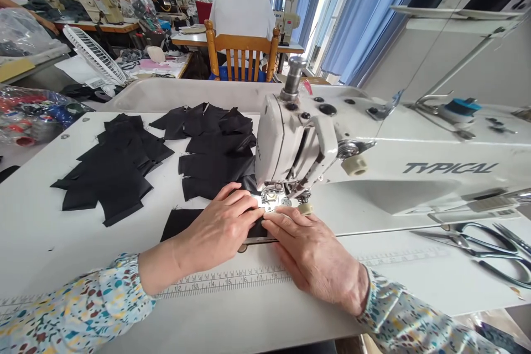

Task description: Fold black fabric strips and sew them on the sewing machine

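A white sewing machine stands over the table, its presser foot lit just beyond my fingertips. My left hand lies flat with fingers stretched across a black fabric piece at the left of the foot. At the foot's near side, my right hand rests with extended fingers on the fabric's right end, the fingertips of both hands almost meeting. The hands cover much of this piece. Behind it, a chain of black fabric pieces spreads out to the left of the machine head.
Another heap of black fabric pieces lies at the left. Scissors rest at the right edge. A printed ruler scale runs along the table front. A bag of thread spools sits far left. A person in white sits ahead beyond a wooden chair.
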`<state>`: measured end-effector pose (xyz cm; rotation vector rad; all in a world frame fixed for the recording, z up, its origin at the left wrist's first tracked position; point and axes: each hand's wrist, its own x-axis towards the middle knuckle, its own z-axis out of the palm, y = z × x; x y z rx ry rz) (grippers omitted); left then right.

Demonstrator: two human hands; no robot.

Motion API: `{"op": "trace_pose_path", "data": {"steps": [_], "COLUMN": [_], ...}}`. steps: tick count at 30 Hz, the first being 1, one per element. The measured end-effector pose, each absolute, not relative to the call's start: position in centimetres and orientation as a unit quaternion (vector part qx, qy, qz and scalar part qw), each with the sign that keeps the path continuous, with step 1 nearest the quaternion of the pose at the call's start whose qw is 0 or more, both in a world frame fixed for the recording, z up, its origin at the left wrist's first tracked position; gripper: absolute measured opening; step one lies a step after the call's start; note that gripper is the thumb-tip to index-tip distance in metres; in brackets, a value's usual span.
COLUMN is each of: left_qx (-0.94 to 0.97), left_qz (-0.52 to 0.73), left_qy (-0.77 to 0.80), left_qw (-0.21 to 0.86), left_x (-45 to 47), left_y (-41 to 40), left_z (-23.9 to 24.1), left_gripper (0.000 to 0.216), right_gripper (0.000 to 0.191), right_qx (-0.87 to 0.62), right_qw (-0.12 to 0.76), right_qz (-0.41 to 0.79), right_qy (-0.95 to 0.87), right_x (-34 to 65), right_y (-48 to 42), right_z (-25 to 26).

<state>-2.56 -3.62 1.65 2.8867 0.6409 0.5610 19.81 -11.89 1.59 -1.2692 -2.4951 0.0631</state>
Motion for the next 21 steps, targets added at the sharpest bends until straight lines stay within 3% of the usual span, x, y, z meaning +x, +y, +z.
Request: {"op": "trace_pose_path", "data": {"steps": [8,21], "left_qx": [0.949,0.95], "left_qz": [0.218,0.209], "left_qy": [0.215,0.219], "left_qw": [0.069,0.069], "left_x": [-2.3,-2.3], "left_y": [-3.4,-2.8], "left_z": [1.5,1.2], "left_gripper": [0.028,0.028], "right_gripper": [0.036,0.034], "right_qx": [-0.451,-0.462], "right_qw": [0.208,0.199], "right_qz": [0.044,0.067], "right_qy": [-0.867,-0.862], "right_x": [20.1,20.0], "right_y": [-11.0,-10.4], "right_z": [1.8,2.0]}}
